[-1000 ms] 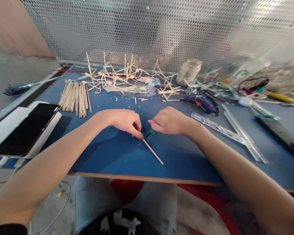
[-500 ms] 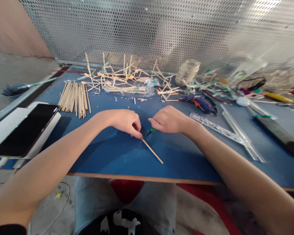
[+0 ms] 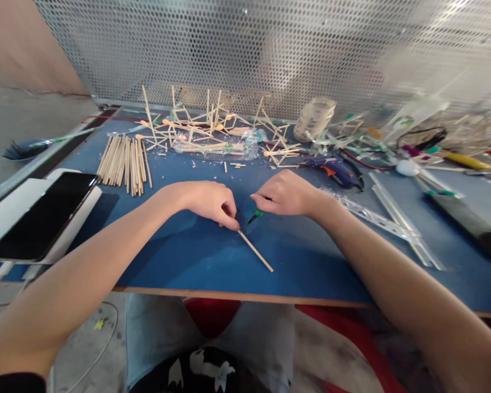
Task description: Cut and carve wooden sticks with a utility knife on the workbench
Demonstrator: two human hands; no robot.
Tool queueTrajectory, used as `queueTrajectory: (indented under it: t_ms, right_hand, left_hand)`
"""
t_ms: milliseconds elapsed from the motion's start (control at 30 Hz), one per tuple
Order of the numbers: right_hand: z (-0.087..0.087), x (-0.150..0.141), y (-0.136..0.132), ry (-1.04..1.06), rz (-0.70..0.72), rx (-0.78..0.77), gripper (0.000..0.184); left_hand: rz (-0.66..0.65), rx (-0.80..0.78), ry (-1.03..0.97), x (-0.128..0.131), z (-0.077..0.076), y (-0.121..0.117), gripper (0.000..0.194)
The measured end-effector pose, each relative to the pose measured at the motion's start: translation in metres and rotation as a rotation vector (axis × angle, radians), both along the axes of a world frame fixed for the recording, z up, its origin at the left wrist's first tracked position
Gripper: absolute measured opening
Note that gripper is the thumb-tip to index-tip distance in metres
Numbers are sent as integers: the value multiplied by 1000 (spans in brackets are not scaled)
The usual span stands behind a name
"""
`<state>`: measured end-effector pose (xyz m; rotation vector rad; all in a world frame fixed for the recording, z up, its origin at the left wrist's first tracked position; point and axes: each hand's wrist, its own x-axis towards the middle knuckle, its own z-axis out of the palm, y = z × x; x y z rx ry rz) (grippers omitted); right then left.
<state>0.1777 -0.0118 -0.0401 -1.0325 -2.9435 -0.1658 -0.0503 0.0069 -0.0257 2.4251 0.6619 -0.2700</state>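
Observation:
My left hand (image 3: 219, 206) is closed, thumb and fingers pinching the upper end of a thin wooden stick (image 3: 257, 251). The stick slants down to the right over the blue tabletop, its far end free. Across from it, my right hand (image 3: 282, 195) is closed around a small green tool with a dark pointed tip (image 3: 254, 216); most of the tool is hidden in the fist. That tip points down and left, a short way above and right of the pinched stick end, apart from it.
A pile of wooden sticks (image 3: 125, 164) lies left, near a phone (image 3: 45, 215). Joined stick pieces (image 3: 213, 123) and a plastic bag (image 3: 216, 147) spread along the back. A glue gun (image 3: 335, 170), glass jar (image 3: 316, 120), clear plastic strips (image 3: 396, 215) and a dark case (image 3: 466, 224) are right.
My right hand has lifted slightly up and away, taking the tool's tip a little farther from the stick. My left hand keeps its pinch in nearly the same place.

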Motion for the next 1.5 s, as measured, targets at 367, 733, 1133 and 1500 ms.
queueTrajectory:
  t_ms: [367,733,1133,1500]
  right_hand:
    - [-2,-2,7,27,-3,4,59]
    - [-3,-3,6,14,13,17,63]
    - [-3,-3,5,30,27,23,60]
    - [-6,-5,2,37,83,14,58]
  left_hand:
    - [-10,18,16,0,0,0,36]
    - [4,13,11,0,0,0,33]
    - [1,12,20,0,2,-1,34]
    - [0,4,22,0,2,-1,34]
